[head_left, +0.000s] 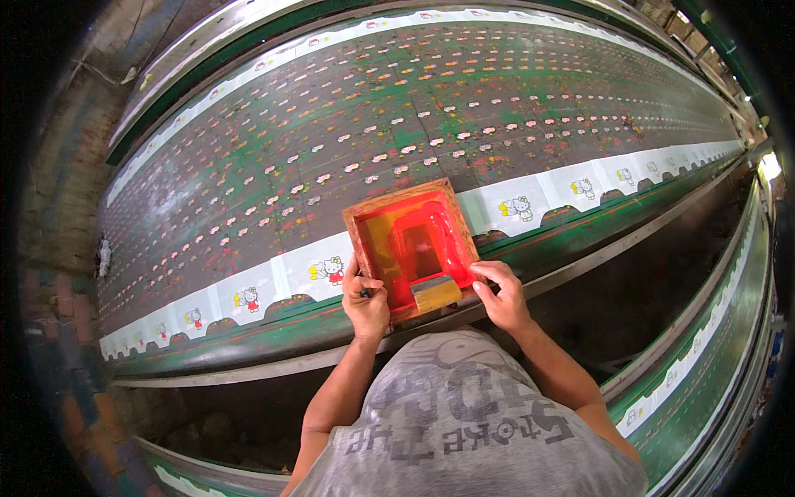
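Observation:
A square wooden screen-printing frame [359, 236] rests at the near edge of the long table, with wet red ink spread over its mesh. At its near side lies a squeegee [437, 293] with a worn yellow and grey handle. My left hand [365, 302] is closed on the frame's near left corner, and my right hand [501, 290] grips the near right corner. Under the frame runs a white strip [542, 189] printed with cartoon cats. Cats left of the frame wear red; those to the right show only outline and yellow. The print under the frame is hidden.
The dark, ink-stained tabletop [240, 182] carries rows of small printed marks and another white strip [290, 48] along its far edge. A metal rail [315, 360] borders the near side. Another printing table [679, 398] stands at the lower right. Brick paving [83, 414] lies at left.

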`<state>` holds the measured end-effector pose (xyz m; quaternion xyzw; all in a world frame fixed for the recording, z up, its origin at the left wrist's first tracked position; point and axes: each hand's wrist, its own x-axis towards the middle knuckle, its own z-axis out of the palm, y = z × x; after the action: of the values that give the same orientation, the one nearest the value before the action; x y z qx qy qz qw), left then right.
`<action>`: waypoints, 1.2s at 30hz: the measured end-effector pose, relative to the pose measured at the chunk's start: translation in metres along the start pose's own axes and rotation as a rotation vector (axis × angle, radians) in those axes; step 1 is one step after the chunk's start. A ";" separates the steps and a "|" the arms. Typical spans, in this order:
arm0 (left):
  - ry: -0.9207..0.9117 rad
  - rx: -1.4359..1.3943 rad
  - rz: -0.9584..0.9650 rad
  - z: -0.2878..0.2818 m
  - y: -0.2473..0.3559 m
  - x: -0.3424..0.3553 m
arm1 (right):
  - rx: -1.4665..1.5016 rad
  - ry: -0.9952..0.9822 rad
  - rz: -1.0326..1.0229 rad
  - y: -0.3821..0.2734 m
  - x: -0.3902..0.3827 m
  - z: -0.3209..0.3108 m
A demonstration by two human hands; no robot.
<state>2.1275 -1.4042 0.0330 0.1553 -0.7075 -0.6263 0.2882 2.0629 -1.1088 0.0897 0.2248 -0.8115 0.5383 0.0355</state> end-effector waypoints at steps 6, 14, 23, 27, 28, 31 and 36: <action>-0.005 -0.164 -0.124 0.024 0.003 -0.005 | 0.050 -0.082 -0.035 0.017 0.007 -0.044; 0.013 -0.285 -0.236 0.026 0.007 -0.004 | -0.027 -0.223 -0.217 0.009 0.022 -0.063; 0.002 -0.213 -0.271 0.023 0.007 -0.001 | -0.246 -0.552 -0.491 -0.015 0.043 -0.022; 0.007 -0.250 -0.263 0.026 0.009 -0.001 | -0.336 -0.566 -0.535 -0.015 0.051 -0.010; 0.003 -0.250 -0.256 0.025 0.006 -0.002 | -0.339 -0.563 -0.515 -0.020 0.054 -0.007; 0.015 -0.298 -0.227 0.026 0.000 -0.005 | -0.388 -0.604 -0.461 -0.027 0.060 0.001; 0.017 -0.290 -0.241 0.029 0.000 -0.005 | -0.436 -0.806 -0.391 -0.028 0.083 -0.004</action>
<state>2.1141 -1.3786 0.0300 0.2010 -0.5836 -0.7503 0.2367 1.9994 -1.1410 0.1399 0.5502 -0.7970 0.2096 -0.1345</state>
